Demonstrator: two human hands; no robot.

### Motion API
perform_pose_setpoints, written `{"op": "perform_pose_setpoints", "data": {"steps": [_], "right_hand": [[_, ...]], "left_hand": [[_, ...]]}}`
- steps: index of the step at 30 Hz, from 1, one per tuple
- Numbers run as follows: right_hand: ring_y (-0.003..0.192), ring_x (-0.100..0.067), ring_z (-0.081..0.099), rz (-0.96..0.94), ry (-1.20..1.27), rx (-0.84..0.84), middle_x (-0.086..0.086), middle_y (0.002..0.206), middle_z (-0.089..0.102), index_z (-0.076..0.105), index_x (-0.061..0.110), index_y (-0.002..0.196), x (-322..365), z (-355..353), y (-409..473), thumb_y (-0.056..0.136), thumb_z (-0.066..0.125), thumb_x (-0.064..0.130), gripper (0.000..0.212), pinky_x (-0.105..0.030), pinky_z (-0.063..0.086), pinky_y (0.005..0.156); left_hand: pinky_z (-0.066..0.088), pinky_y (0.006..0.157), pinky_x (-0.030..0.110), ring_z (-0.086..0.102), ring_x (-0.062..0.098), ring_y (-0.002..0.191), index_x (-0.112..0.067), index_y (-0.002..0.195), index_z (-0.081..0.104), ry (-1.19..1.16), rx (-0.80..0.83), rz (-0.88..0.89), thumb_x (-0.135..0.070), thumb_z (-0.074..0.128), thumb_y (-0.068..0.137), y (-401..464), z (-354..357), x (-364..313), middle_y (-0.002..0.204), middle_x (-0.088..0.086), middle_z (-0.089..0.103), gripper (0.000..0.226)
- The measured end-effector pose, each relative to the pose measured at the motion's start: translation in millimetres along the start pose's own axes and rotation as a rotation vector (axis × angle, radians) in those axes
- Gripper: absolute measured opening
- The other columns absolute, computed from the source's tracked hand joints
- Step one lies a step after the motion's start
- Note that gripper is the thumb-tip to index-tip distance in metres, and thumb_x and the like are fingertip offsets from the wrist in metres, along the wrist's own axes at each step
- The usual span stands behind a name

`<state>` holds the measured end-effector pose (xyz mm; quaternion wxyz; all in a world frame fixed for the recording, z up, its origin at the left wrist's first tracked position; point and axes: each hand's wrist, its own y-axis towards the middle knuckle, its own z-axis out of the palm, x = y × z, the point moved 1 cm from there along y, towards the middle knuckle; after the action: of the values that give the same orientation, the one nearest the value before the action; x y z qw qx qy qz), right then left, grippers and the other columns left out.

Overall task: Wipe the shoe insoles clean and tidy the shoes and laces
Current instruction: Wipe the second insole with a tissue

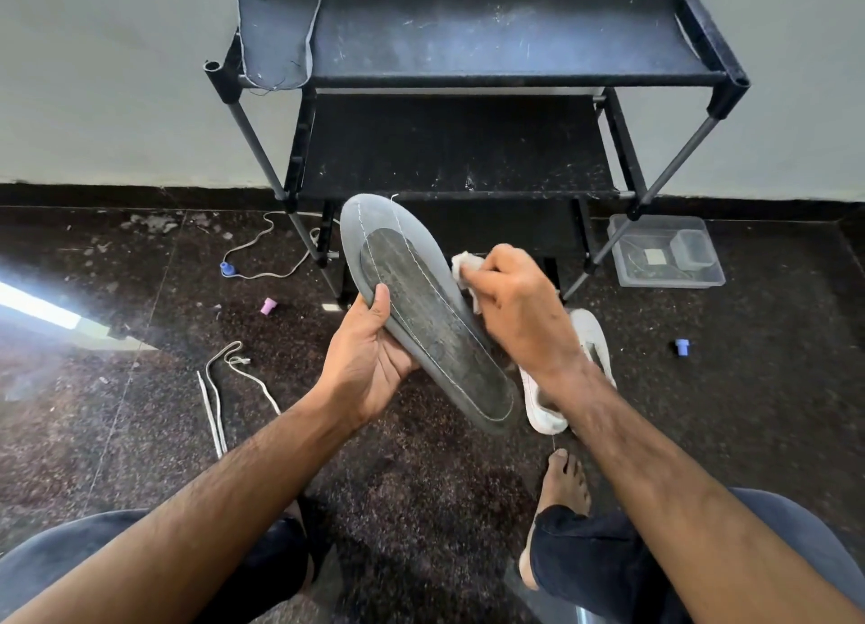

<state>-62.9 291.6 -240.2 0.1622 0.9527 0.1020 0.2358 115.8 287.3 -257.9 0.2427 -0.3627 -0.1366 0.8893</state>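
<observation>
Near centre above floor: insole in left hand grip, long axis far-left to near-right, right hand fingers pinching cloth at right edge.

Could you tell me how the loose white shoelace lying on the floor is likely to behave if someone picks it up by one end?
The shoelace would probably hang limp and trail: it lies in loose loops and bends on the floor, which suggests no stiffness. It looks thin, so it is likely very light. Its overlapping strands near the top might snag into a tangle when lifted.
</observation>
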Motion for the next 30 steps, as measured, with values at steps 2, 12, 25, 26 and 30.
{"op": "perform_pose_setpoints", "data": {"steps": [2,12,25,26,30], "right_hand": [[0.073,-0.019,0.054,0.081,0.069,-0.074,-0.004,0.084,0.055,0.076,0.001,0.105,-3.9,-8.4,2.4,0.099,0.066,0.007,0.014,-0.034,0.053,0.060],[0.075,-0.020,0.048,-0.167,0.013,0.017,-0.005,0.083,0.048,0.072,-0.002,0.112,24.9,7.8,-3.6,0.103,0.059,0.009,0.019,-0.037,0.050,0.065],[0.083,-0.023,0.054,-0.241,0.079,0.046,-0.009,0.092,0.057,0.073,-0.001,0.115,37.2,10.3,-14.6,0.102,0.063,0.010,0.020,-0.038,0.050,0.072],[0.081,-0.023,0.052,-0.219,0.063,0.021,-0.009,0.089,0.056,0.074,0.000,0.112,29.1,11.2,-11.3,0.101,0.063,0.009,0.018,-0.039,0.049,0.071],[0.078,-0.020,0.052,-0.010,0.021,-0.028,-0.005,0.086,0.055,0.076,0.002,0.100,-2.5,3.8,-5.6,0.099,0.067,0.009,0.012,-0.041,0.051,0.066]], "left_hand": [[0.061,0.085,0.045,0.068,0.026,0.119,-0.010,0.145,0.043,0.016,-0.009,-0.001,-0.026,0.034,0.110,2.3,-0.5,-1.3,0.132,0.012,0.068,0.040],[0.060,0.087,0.055,0.070,0.031,0.111,-0.011,0.144,0.044,0.040,0.029,-0.004,-0.028,0.033,0.109,0.8,-0.2,-0.1,0.130,0.016,0.068,0.041],[0.060,0.086,0.055,0.068,0.034,0.116,-0.013,0.146,0.042,0.053,-0.018,-0.002,-0.035,0.028,0.110,4.8,-3.9,-9.0,0.133,0.020,0.066,0.044],[0.059,0.088,0.058,0.067,0.036,0.118,-0.012,0.146,0.041,0.062,-0.021,-0.006,-0.035,0.027,0.110,4.9,-3.4,-9.7,0.134,0.021,0.064,0.045],[0.060,0.084,0.058,0.067,0.031,0.119,-0.015,0.141,0.045,0.039,-0.058,0.000,-0.034,0.031,0.110,4.3,-1.5,-12.1,0.137,0.013,0.064,0.039]]}}
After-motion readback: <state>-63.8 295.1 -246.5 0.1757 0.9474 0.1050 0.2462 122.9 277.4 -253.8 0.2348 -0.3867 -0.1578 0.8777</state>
